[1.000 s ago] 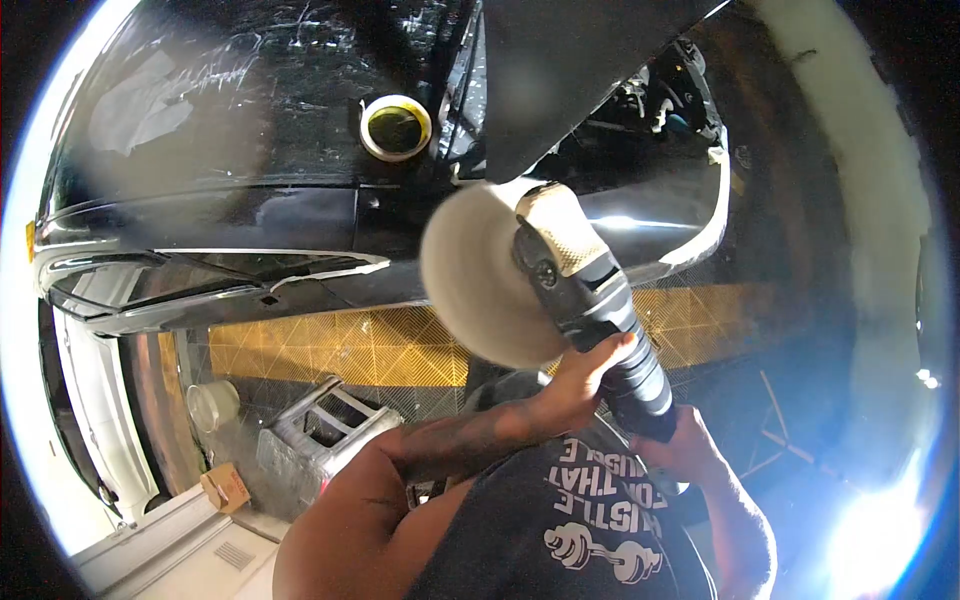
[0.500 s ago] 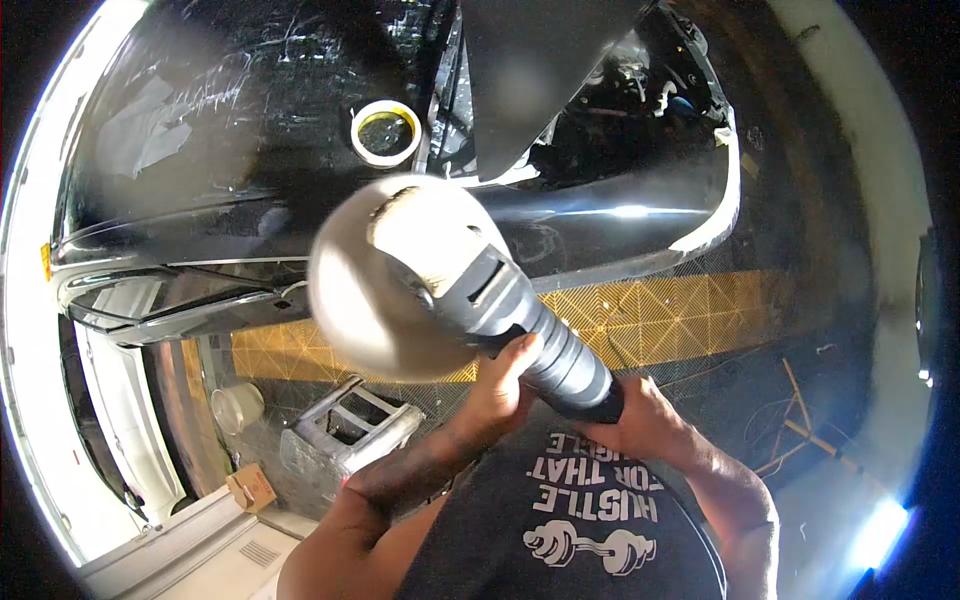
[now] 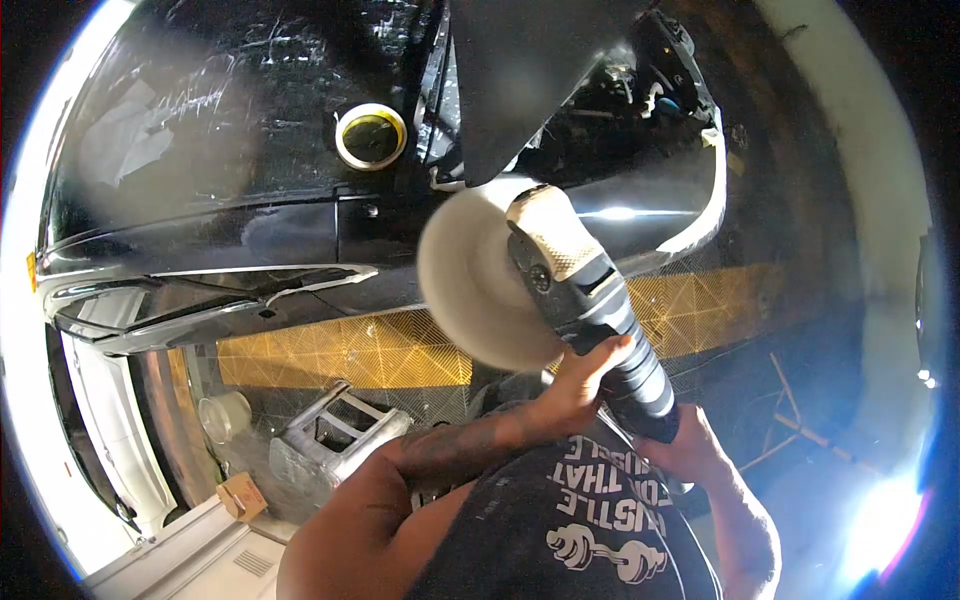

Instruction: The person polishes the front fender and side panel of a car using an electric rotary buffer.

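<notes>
A polisher with a black and gold body is in both my hands. Its round white pad looks smeared by motion and overlaps the side edge of a glossy black car. Whether the pad touches the paint, I cannot tell. My left hand wraps the body just behind the head. Farther back, my right hand closes round the rear end of the handle. On the black panel lies a round, white-rimmed container, yellow inside with a dark middle.
A dark panel hangs over the car's open bay. Below the car, a grey step stool, a white bucket and a small cardboard box stand on the floor. A wooden stand and bright light are at right.
The polisher has moved right in the view, along the car's side, with both hands still on it. The white-rimmed container and the car have shifted slightly left in view.
</notes>
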{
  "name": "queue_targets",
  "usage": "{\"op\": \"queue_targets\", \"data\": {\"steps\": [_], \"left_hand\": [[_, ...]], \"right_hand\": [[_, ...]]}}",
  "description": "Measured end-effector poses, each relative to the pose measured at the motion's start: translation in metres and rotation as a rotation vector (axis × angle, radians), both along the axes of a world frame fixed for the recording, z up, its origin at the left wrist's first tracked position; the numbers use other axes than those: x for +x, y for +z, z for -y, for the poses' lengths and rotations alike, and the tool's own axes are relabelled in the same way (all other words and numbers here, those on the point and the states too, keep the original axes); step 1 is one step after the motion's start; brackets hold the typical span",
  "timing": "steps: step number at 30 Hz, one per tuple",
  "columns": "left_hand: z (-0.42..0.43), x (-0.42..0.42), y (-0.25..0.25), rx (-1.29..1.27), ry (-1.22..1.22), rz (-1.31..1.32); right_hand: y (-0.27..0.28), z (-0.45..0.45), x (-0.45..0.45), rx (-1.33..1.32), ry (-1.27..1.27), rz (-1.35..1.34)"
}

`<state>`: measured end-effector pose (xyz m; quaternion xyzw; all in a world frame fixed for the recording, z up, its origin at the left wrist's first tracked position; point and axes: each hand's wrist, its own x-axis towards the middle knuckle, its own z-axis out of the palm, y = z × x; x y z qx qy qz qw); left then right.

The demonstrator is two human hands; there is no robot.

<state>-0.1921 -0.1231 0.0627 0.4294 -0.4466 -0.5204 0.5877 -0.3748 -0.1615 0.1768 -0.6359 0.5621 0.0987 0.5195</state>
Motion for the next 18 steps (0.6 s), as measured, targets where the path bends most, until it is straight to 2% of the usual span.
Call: {"op": "queue_targets", "data": {"steps": [1,4,6,7,8,10,13,14,15,18], "left_hand": [[0.004,-0.003,0.000,0.298,-0.068,-0.388],[0.002,0.001,0.004,0.211,-0.157,-0.235],[-0.001,0.007,0.013,0.040,0.006,0.170],[-0.003,0.008,0.013,0.038,0.007,0.168],[-0.006,0.009,0.013,0.329,-0.004,-0.220],[-0.010,0.017,0.018,0.619,-0.018,-0.609],[-0.016,0.035,0.038,0.677,0.012,-1.065],[-0.016,0.034,0.035,0.682,0.008,-1.063],[-0.017,0.032,0.029,0.588,0.011,-0.758],[-0.016,0.025,0.013,0.452,-0.010,-0.378]], "right_hand": [[0.018,0.002,0.012,0.007,-0.059,-0.099],[0.020,0.007,0.011,0.075,-0.054,-0.076],[0.015,0.010,0.008,0.099,-0.016,-0.021],[0.012,0.011,0.007,0.121,0.018,0.034],[0.012,0.013,0.010,0.119,0.017,0.034],[0.010,0.015,0.019,0.165,0.090,-0.043],[-0.002,0.013,0.020,0.083,0.154,0.047],[-0.005,0.012,0.020,0.060,0.170,0.077],[-0.012,0.010,0.016,0.004,0.190,0.093],[-0.004,0.015,0.014,0.114,0.129,0.032]]}}
